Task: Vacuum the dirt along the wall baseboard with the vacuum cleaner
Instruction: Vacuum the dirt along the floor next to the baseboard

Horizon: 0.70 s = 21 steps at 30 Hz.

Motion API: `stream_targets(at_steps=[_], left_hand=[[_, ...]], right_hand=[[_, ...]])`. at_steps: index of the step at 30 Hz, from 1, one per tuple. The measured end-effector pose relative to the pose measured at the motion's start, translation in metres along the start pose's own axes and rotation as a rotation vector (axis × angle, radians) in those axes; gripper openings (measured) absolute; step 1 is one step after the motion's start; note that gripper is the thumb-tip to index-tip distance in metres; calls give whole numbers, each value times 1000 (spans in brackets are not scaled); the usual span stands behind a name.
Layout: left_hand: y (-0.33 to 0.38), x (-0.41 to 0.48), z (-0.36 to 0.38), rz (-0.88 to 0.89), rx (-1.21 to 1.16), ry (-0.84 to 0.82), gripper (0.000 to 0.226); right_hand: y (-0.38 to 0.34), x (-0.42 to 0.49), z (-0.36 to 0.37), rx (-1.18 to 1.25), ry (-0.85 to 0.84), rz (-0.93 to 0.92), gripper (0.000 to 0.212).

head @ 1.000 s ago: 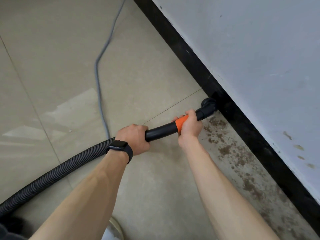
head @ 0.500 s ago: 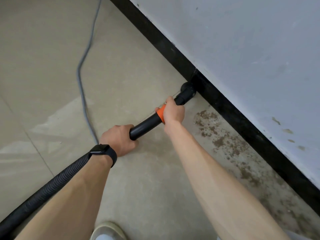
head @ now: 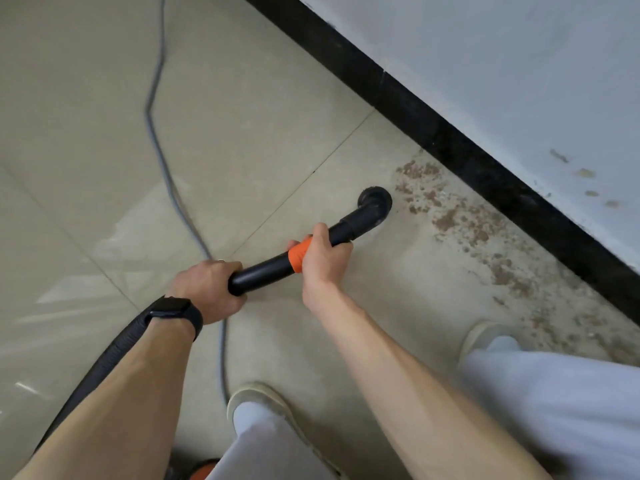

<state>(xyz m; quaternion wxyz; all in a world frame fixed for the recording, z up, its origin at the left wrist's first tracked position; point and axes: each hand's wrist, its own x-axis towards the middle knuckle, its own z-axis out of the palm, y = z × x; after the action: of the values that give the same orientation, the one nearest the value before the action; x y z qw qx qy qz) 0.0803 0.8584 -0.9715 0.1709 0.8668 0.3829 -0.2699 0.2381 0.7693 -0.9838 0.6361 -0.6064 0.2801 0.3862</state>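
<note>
I hold a black vacuum wand (head: 263, 271) with an orange band in both hands. My left hand (head: 207, 289) grips its rear end, where the ribbed black hose (head: 104, 362) joins. My right hand (head: 322, 258) grips it at the orange band. The round black nozzle (head: 375, 200) points down at the floor, just left of a strip of brown dirt (head: 467, 223). That dirt runs along the black baseboard (head: 450, 140) under the pale wall (head: 502, 64). The nozzle is clear of the baseboard.
A grey power cable (head: 157, 133) snakes over the beige floor tiles on the left and passes under my left hand. My two light shoes (head: 263, 407) (head: 485, 337) stand close below the wand, the right one at the edge of the dirt.
The nozzle has pulled back from the baseboard onto the open tile beside the dirt. The view has tilted down, and both my feet have come into sight.
</note>
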Motion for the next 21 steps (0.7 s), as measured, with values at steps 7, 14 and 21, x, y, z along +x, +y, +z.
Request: stream_targets(at_steps=[7, 14, 21], left_hand=[[21, -4, 7, 118, 68, -35, 12], [60, 11, 5, 249, 126, -29, 10], [56, 18, -1, 161, 61, 29, 10]], right_hand=[[2, -10, -36, 72, 121, -9, 17], [-16, -1, -73, 145, 260, -36, 16], [-35, 11, -43, 135, 169, -49, 13]])
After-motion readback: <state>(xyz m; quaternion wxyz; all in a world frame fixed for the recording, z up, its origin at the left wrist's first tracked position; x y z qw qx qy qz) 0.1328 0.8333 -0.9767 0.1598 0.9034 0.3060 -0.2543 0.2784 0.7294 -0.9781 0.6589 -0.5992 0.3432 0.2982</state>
